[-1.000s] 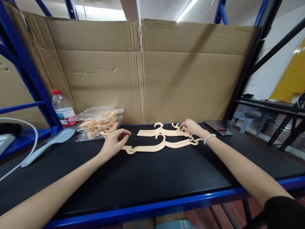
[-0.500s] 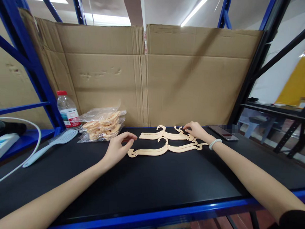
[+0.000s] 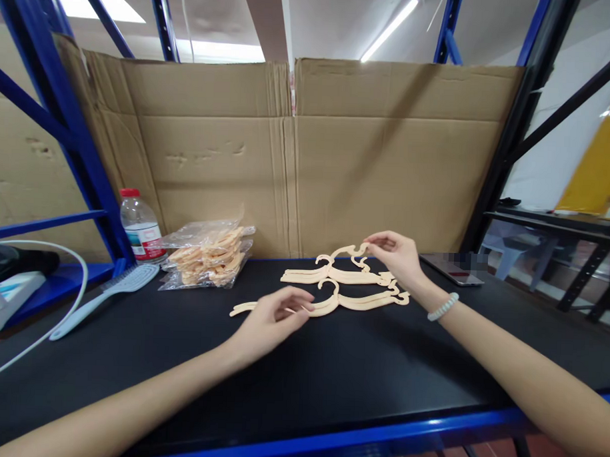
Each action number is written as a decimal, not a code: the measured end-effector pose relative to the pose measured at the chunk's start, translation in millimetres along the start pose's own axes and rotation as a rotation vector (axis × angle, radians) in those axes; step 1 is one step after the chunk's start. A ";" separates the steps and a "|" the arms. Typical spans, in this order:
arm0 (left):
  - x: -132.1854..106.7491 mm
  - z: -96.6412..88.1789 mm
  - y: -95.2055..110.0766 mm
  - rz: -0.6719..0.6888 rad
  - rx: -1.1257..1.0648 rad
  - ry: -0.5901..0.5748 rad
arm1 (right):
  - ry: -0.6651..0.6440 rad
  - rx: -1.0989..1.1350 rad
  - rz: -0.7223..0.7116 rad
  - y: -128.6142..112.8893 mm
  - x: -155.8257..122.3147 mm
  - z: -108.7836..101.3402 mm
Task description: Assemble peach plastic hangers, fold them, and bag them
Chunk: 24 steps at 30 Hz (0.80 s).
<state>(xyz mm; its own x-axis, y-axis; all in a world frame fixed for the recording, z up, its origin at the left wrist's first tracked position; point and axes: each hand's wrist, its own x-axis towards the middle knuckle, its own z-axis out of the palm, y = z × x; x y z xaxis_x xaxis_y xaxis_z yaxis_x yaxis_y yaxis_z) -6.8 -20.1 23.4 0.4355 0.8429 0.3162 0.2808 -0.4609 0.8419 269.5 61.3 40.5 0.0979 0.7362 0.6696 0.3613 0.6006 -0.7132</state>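
My right hand (image 3: 395, 255) is raised at the back of the black table, its thumb and fingertips pinching the end of a cream folding-hanger arm (image 3: 347, 250). That arm is lifted above the rear cream hanger (image 3: 353, 277), which lies flat with its hook toward the back. In front of it lies another cream hanger (image 3: 365, 301), also flat. My left hand (image 3: 274, 317) hovers over this front hanger's left side, fingers curved and thumb apart. It hides part of the hanger; whether it touches it I cannot tell. A pale forked end (image 3: 242, 309) shows left of that hand.
Clear bags of cream plastic parts (image 3: 208, 255) are stacked at the back left. Beside them are a red-capped bottle (image 3: 141, 229) and a pale blue hairbrush (image 3: 105, 298). A phone (image 3: 451, 268) lies at the right. Cardboard (image 3: 387, 165) walls the back; a white cable (image 3: 82, 294) loops at left.
My right hand has lifted the end of a cream hanger arm off the table. My left hand has moved right, over the front hanger. The view has tilted slightly upward.
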 end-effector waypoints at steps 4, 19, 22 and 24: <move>1.2 26.6 4.1 -0.138 -0.309 -0.078 | -0.180 0.417 0.183 -34.9 -37.1 34.9; -6.5 26.5 -9.4 -0.289 -0.511 0.146 | -0.500 -0.022 -0.092 -22.5 -49.9 43.4; -6.2 26.4 -10.6 -0.307 -0.498 0.147 | -0.480 -0.497 -0.269 12.6 -25.3 25.6; -6.3 26.0 -11.2 -0.313 -0.496 0.143 | -0.518 -0.633 -0.277 33.3 -16.4 19.0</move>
<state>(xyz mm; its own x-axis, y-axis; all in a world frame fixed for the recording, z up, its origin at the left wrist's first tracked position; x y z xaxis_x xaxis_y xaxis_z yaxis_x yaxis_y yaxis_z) 9.5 -27.4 0.6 0.2680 0.9623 0.0474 -0.0700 -0.0297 0.9971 262.2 75.2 1.8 -0.4495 0.7309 0.5135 0.7735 0.6061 -0.1856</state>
